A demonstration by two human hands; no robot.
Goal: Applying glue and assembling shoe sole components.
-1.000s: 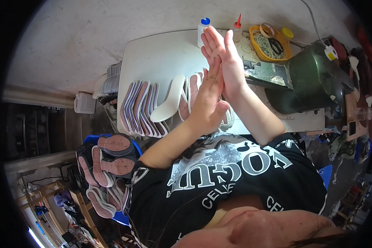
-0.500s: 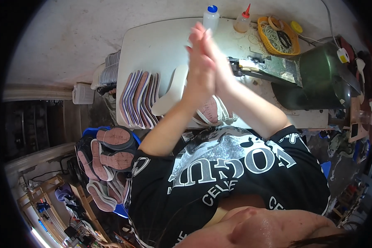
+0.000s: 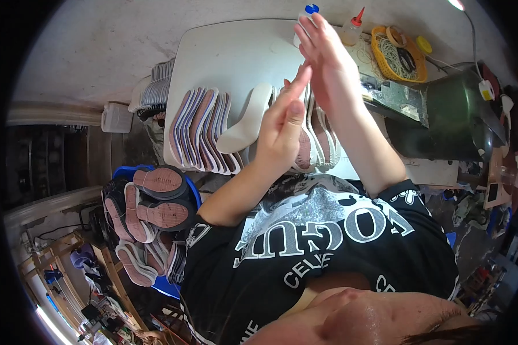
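My left hand (image 3: 283,131) is raised over the table with its fingers stretched out and nothing in it. Its fingertips are close to the palm of my right hand (image 3: 332,66); whether they touch I cannot tell. My right hand is higher up in the picture, flat and empty, with fingers extended. Below my hands several pink-and-white shoe soles (image 3: 326,138) lie in a row, partly covered by my left hand. To their left lies one pale, smooth sole (image 3: 236,135), and beyond it a leaning row of soles (image 3: 204,129) with pink faces and white edges.
The white table (image 3: 230,52) carries a blue-capped bottle (image 3: 312,9), a red-tipped squeeze bottle (image 3: 352,31), a yellow basket (image 3: 385,61) of string and a dark green machine (image 3: 452,109). A blue tub (image 3: 168,287) full of soles (image 3: 161,179) stands at my left.
My hands were pressed palm to palm; now they have parted, the right one higher and further right, the left one lower. The view has shifted slightly.
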